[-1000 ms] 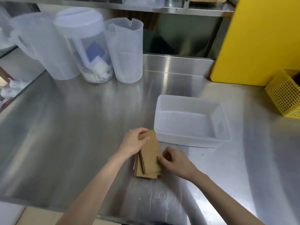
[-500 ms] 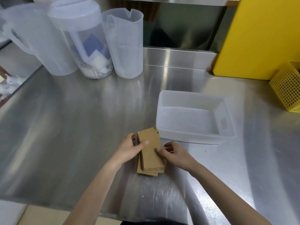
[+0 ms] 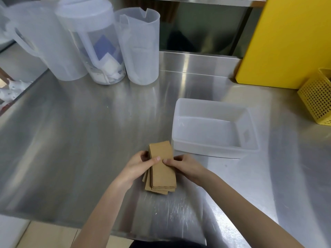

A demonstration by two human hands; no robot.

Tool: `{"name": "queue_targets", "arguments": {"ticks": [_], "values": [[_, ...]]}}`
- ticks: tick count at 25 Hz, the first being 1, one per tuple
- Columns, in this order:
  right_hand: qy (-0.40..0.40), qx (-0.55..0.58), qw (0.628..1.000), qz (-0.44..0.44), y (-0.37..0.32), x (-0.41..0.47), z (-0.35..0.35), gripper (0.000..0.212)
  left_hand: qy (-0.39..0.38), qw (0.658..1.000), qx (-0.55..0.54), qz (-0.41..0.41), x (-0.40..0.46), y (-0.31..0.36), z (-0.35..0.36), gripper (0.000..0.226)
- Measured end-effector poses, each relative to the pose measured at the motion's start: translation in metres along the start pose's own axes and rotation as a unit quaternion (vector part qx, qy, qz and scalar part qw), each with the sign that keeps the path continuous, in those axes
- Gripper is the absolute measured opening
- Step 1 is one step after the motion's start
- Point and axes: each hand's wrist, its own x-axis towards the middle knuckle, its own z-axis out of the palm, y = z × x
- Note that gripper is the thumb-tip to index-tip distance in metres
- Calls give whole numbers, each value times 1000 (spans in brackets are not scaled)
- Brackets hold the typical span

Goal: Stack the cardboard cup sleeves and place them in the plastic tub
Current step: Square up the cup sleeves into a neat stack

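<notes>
A stack of flat brown cardboard cup sleeves (image 3: 162,174) lies on the steel counter, slightly fanned at its near end. My left hand (image 3: 138,164) grips its left side, thumb on top. From the right, my right hand (image 3: 186,165) holds the other side with its thumb pressed on the top sleeve. The translucent plastic tub (image 3: 215,149) stands just beyond and to the right of the stack, with nothing inside it.
Three translucent plastic jugs (image 3: 107,42) stand at the back left of the steel counter (image 3: 80,131). A yellow board (image 3: 286,42) leans at the back right, and a yellow perforated basket (image 3: 317,97) sits at the right edge.
Both hands have shifted onto the sides of the stack, thumbs now meeting on top. The sleeves sit more squared up than before, and the view has tilted down a little.
</notes>
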Motion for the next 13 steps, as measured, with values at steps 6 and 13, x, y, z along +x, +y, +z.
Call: {"name": "queue_targets", "arguments": {"ticks": [6, 13], "values": [[-69, -10, 998, -7, 7, -5, 0, 51, -26, 1000, -17, 3, -15, -12, -7, 60], [-124, -19, 991, -36, 8, -21, 7, 68, -25, 996, -73, 35, -42, -40, -4, 69]]}}
